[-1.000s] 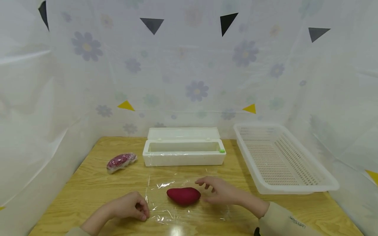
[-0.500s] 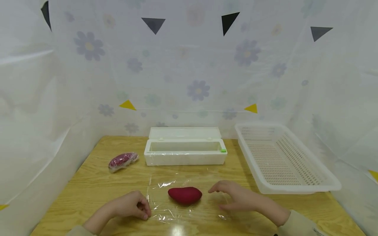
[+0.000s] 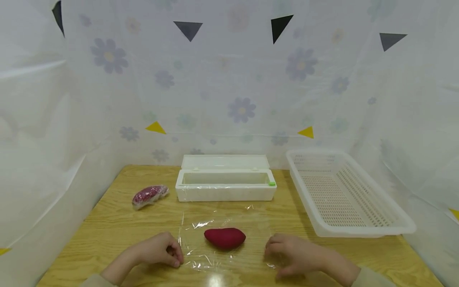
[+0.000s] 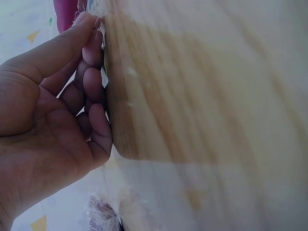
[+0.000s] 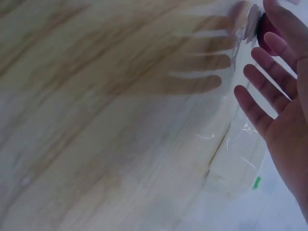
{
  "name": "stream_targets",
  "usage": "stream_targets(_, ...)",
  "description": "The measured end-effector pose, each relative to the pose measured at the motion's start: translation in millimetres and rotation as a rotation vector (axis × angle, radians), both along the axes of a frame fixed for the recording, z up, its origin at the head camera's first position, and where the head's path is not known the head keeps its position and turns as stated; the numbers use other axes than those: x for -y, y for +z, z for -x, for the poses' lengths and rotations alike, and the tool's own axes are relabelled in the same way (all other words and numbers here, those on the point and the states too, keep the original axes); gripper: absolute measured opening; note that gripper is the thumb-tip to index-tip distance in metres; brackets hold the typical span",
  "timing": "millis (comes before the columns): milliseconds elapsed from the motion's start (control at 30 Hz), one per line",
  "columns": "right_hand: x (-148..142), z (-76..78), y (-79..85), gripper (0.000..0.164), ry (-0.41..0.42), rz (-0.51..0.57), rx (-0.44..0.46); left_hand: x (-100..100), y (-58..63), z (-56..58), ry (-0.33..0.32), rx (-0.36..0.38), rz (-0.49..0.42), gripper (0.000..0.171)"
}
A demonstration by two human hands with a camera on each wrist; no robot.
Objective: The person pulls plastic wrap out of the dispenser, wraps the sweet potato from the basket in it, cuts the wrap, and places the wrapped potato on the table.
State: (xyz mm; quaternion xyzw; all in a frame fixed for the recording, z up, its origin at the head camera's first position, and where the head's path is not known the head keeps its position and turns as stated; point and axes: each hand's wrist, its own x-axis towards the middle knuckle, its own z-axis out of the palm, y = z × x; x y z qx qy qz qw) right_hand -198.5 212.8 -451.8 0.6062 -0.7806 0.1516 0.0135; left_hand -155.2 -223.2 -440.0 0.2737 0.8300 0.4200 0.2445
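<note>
A dark red sweet potato (image 3: 224,238) lies on a sheet of clear cling film (image 3: 201,259) spread over the wooden table. At the film's left edge, my left hand (image 3: 157,250) rests low, thumb and index finger pinching the film; the left wrist view shows this pinch (image 4: 91,24) with the other fingers curled. My right hand (image 3: 297,254) is at the film's right edge, palm down near the table. Its fingers look loosely extended and spread in the right wrist view, where part of the sweet potato (image 5: 272,36) appears beyond the thumb.
Behind the film stands a white cling film dispenser (image 3: 226,194), lid up, with a green slider (image 3: 271,183) on its front edge. A film-wrapped sweet potato (image 3: 148,196) lies at left. At right is a white plastic basket (image 3: 315,223). Patterned curtains surround the table (image 3: 104,223).
My right hand has moved away from the sweet potato, rightward and then nearer to me, down to the film's right edge. My left hand keeps its pinch in place.
</note>
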Motion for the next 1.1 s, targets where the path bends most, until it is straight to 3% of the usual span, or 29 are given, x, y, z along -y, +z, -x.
stream_targets(133,-1.6,-0.7,1.8,0.039,0.042,0.027,-0.047,0.8,-0.7,0.4,-0.012,-0.002,-0.008,0.009)
stream_targets(267,-2.8,-0.2,1.5,0.035,0.039,0.016,-0.038,1.0,-0.8,1.3,-0.021,-0.014,-0.004,0.009)
stream_targets(600,-1.1,5.6,-7.4,0.013,0.073,0.043,-0.072,0.2,-3.1,0.7,-0.004,-0.015,0.000,0.007)
stream_targets(867,0.6,6.4,-9.4,0.015,0.081,0.055,-0.080,0.4,-3.4,-1.4,-0.012,-0.009,-0.018,0.008)
stream_targets(1100,1.4,9.2,-6.8,0.014,0.091,0.052,-0.076,6.6,-9.0,1.5,-0.054,-0.080,-0.060,0.009)
